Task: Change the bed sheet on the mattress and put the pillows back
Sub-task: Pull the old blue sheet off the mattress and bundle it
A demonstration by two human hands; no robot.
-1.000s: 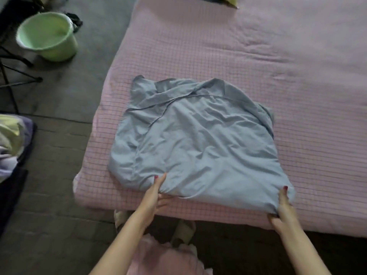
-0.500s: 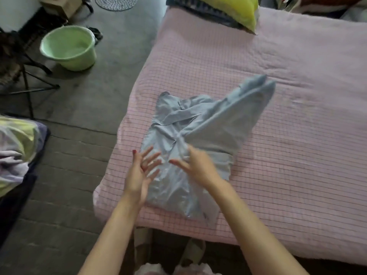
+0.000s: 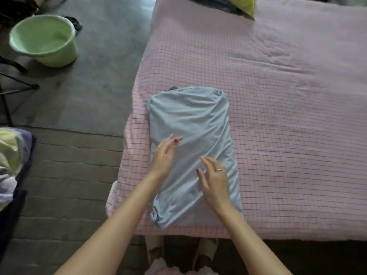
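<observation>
A light blue sheet [image 3: 190,124] lies folded into a narrow upright rectangle on the near left corner of the mattress, which is covered in pink checked cloth [image 3: 278,108]. My left hand [image 3: 165,155] rests flat on the fold's left side with straight fingers. My right hand [image 3: 213,179] lies on its lower middle, fingers relaxed and spread, a ring on one finger. Neither hand grips the cloth. A yellow-green pillow [image 3: 243,3] shows at the mattress's far edge, mostly cut off by the frame.
A pale green plastic basin [image 3: 43,39] stands on the grey floor at the far left. A heap of bedding [image 3: 12,161] lies at the left edge. Dark stand legs [image 3: 14,76] cross the floor beside the basin.
The wide blue sheet was gripped at its near edge, its right half was swung over to the left, and it now lies as a narrow fold. Both hands let go and rest on top.
</observation>
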